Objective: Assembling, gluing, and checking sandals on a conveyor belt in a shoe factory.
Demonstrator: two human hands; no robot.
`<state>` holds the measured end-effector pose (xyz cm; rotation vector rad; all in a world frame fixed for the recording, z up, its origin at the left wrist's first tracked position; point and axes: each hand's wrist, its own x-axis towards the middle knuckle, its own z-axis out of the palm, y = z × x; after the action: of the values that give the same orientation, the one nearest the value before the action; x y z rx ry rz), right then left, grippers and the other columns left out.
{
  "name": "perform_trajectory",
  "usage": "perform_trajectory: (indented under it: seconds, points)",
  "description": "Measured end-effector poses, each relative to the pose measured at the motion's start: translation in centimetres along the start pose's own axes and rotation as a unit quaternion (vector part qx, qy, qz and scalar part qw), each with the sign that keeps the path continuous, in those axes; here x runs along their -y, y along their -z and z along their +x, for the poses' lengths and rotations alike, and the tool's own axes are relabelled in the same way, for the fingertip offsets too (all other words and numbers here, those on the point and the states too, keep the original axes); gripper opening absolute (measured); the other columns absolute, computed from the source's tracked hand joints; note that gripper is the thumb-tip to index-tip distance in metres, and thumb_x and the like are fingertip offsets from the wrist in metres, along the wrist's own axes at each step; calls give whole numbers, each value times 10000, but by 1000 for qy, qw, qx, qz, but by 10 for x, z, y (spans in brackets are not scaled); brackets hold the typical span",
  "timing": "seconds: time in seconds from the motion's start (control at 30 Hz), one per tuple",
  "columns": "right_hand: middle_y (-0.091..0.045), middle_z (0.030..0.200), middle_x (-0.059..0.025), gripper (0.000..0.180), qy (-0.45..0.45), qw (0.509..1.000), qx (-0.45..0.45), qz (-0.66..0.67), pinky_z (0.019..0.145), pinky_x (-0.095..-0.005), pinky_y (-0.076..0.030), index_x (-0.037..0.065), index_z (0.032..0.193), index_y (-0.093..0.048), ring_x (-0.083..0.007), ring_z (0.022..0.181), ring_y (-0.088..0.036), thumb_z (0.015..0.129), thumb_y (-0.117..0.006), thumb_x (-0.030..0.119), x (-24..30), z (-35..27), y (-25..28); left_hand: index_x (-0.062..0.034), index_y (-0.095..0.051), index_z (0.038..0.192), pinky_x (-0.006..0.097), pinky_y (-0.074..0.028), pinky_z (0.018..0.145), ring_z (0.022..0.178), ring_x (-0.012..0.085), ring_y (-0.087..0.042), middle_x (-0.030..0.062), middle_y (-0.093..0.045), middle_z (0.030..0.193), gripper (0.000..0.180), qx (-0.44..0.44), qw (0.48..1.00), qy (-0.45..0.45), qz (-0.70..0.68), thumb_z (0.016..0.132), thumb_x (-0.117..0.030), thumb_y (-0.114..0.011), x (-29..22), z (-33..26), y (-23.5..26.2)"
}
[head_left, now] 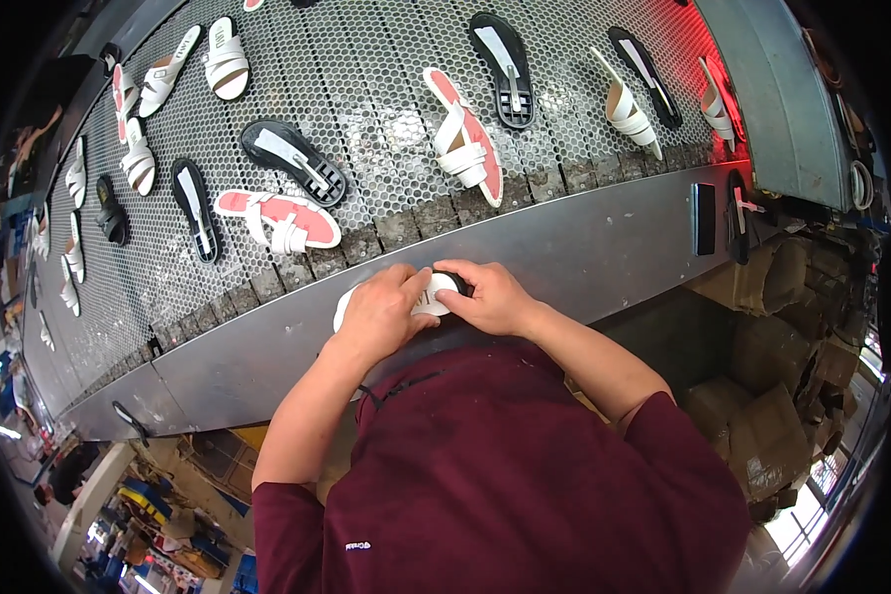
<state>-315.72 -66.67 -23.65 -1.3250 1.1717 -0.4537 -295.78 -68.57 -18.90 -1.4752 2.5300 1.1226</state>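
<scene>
Both hands hold a white sandal (432,294) close to my body, at the metal edge of the conveyor. My left hand (378,309) is wrapped over its middle, with a white rounded end showing beyond the hand on the left. My right hand (487,299) pinches the other end, thumb on the white upper face and fingers round the far side. A dark rim, like a black sole, shows at that end. The straps are hidden under my left hand. Nearest on the belt lie a white sandal with a pink insole (285,220) and a black sole (293,160).
The perforated conveyor belt (386,158) carries several white sandals and black soles. A metal rail (564,247) runs along its near edge, with a phone-like dark slab (703,219) at the right. Beyond stands a grey machine housing (777,89) with red light. Cardboard boxes (777,445) sit below right.
</scene>
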Motion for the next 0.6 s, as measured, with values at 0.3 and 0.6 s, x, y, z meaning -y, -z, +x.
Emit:
perform_trajectory:
  seconds: [0.3,0.6]
  points:
    - [-685,974,-123,320,33,998,1,50,744,-285,-507,-4,1135,-612,-135,844,-637,844,-622,130,-6,8,21,-54,-568,1204,410,-483,873,1056,327,-589,183,-588,1176,599,32,994,56,-87,704,-309,-776,0,17,8]
    - [-663,874,-60,459,-71,983,-3,169,650,-251,-475,-58,1207,-538,-70,775,-584,852,-687,193,-7,28,38,27,-631,965,263,-493,602,668,90,-614,71,-674,782,248,59,912,237,-329,863,-199,-653,15,45,21]
